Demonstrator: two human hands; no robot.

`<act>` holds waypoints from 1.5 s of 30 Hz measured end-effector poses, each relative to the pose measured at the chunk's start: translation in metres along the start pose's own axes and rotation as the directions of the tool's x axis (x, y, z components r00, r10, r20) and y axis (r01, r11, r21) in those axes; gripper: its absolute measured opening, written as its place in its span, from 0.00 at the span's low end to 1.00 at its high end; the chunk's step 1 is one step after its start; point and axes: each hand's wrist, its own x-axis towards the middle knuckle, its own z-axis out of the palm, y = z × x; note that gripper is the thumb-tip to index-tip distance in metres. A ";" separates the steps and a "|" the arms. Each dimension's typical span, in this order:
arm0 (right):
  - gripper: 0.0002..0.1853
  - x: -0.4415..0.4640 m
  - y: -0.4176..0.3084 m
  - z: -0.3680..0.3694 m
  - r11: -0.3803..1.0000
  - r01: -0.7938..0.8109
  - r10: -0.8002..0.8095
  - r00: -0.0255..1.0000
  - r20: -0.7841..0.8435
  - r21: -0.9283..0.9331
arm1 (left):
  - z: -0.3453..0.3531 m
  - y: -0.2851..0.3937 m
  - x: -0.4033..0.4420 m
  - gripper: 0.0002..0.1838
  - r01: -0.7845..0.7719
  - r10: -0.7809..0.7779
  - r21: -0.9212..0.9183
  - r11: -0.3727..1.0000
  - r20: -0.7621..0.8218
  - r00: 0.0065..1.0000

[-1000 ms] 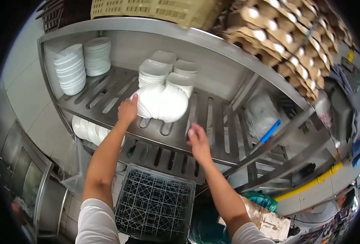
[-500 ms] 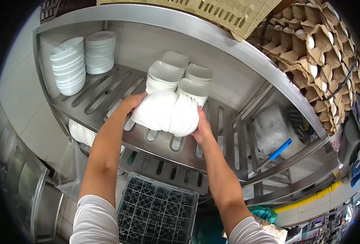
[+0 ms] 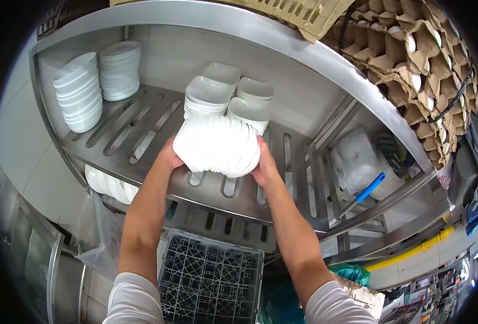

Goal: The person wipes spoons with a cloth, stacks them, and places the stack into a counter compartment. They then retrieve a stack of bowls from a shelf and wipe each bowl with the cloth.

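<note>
White, glossy, round-cornered ceramic dishes (image 3: 216, 146) lie nested on their sides in one long row above the shelf's front edge, between our two hands. Our left hand (image 3: 174, 155) and right hand (image 3: 265, 162) grip the row from its opposite ends, though some fingertips are hidden behind it. Whether the shelf bears any of the weight, we cannot tell.

With so many loose pieces, we probably do best with equal inward pressure and both wrists level; a slack end could let the middle sag or fan out (glazed rims look slippery). Slow, matched hand movements seem safer than a quick tug.

Beneath the row is the slotted grey steel shelf (image 3: 212, 200), whose openings could catch a rim. Just behind stand stacks of white, square-cornered ceramic bowls (image 3: 209, 90), so we want to avoid knocking them with the row's far side.
</note>
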 end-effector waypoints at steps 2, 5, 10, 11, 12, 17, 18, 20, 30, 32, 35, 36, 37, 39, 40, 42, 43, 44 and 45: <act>0.35 0.002 -0.001 0.004 0.999 0.026 -0.024 0.997 -0.074 0.026 | 0.008 0.006 -0.003 0.23 0.052 -0.053 0.082 0.995 0.019 0.998; 0.34 -0.004 0.005 0.005 0.987 0.135 -0.132 0.991 -0.036 0.089 | 0.025 -0.003 -0.009 0.20 0.079 -0.072 0.193 0.978 -0.042 0.997; 0.32 -0.027 0.019 0.009 0.942 0.255 -0.252 0.967 -0.041 0.220 | 0.022 -0.019 -0.005 0.21 0.028 -0.017 0.312 0.950 -0.040 0.999; 0.31 -0.030 0.020 0.008 0.918 0.281 -0.285 0.958 -0.027 0.281 | 0.025 -0.017 -0.005 0.21 0.025 -0.014 0.320 0.947 -0.035 0.999; 0.31 -0.032 0.022 0.007 0.915 0.284 -0.288 0.957 -0.027 0.287 | 0.025 -0.017 -0.006 0.22 0.014 0.018 0.416 0.909 -0.071 0.997; 0.29 -0.042 0.042 0.005 0.837 0.359 -0.373 0.927 -0.051 0.414 | 0.054 -0.020 -0.040 0.25 0.027 0.072 0.584 0.811 -0.145 0.987; 0.29 -0.041 0.042 0.006 0.829 0.370 -0.390 0.920 -0.040 0.419 | 0.056 -0.027 -0.042 0.26 -0.050 0.128 0.541 0.839 -0.107 0.986; 0.28 -0.047 0.044 0.004 0.841 0.352 -0.374 0.927 -0.027 0.411 | 0.064 -0.037 -0.049 0.26 -0.160 0.221 0.478 0.864 -0.074 0.972; 0.29 -0.102 0.045 -0.014 0.807 0.311 -0.356 0.934 -0.006 0.503 | 0.097 -0.054 -0.102 0.24 0.020 0.025 0.403 0.915 -0.105 0.994; 0.28 -0.118 0.048 -0.023 0.821 0.273 -0.291 0.956 -0.044 0.501 | 0.107 -0.064 -0.123 0.23 0.040 0.003 0.382 0.924 -0.111 0.994; 0.28 -0.160 0.052 -0.035 0.837 0.265 -0.275 0.960 -0.050 0.479 | 0.099 -0.092 -0.138 0.25 0.054 -0.056 0.206 0.977 0.000 0.998; 0.28 -0.178 0.054 -0.037 0.831 0.250 -0.267 0.963 -0.037 0.497 | 0.123 -0.098 -0.162 0.26 -0.069 0.034 0.352 0.933 0.106 0.994; 0.28 -0.195 0.058 -0.040 0.821 0.266 -0.270 0.961 -0.067 0.505 | 0.125 -0.105 -0.173 0.26 -0.042 0.007 0.355 0.934 0.099 0.995; 0.28 -0.229 0.067 -0.048 0.840 0.218 -0.212 0.975 -0.070 0.497 | 0.125 -0.122 -0.194 0.26 0.035 -0.055 0.300 0.953 0.057 0.997; 0.27 -0.246 0.071 -0.051 0.825 0.213 -0.185 0.977 -0.107 0.523 | 0.125 -0.131 -0.207 0.26 0.057 -0.073 0.289 0.956 0.045 0.996; 0.25 -0.285 0.084 -0.067 0.795 0.205 -0.197 0.977 -0.077 0.571 | 0.124 -0.156 -0.240 0.26 0.101 -0.110 0.290 0.952 0.016 0.994; 0.24 -0.298 0.098 -0.080 0.770 0.217 -0.198 0.975 -0.098 0.600 | 0.125 -0.169 -0.260 0.26 0.117 -0.122 0.294 0.949 0.000 0.993; 0.24 -0.316 0.103 -0.089 0.777 0.249 -0.226 0.968 -0.112 0.578 | 0.128 -0.182 -0.275 0.26 0.133 -0.137 0.296 0.946 -0.008 0.991; 0.23 -0.338 0.106 -0.097 0.785 0.277 -0.251 0.960 -0.124 0.554 | 0.132 -0.196 -0.290 0.26 0.152 -0.154 0.304 0.940 -0.016 0.988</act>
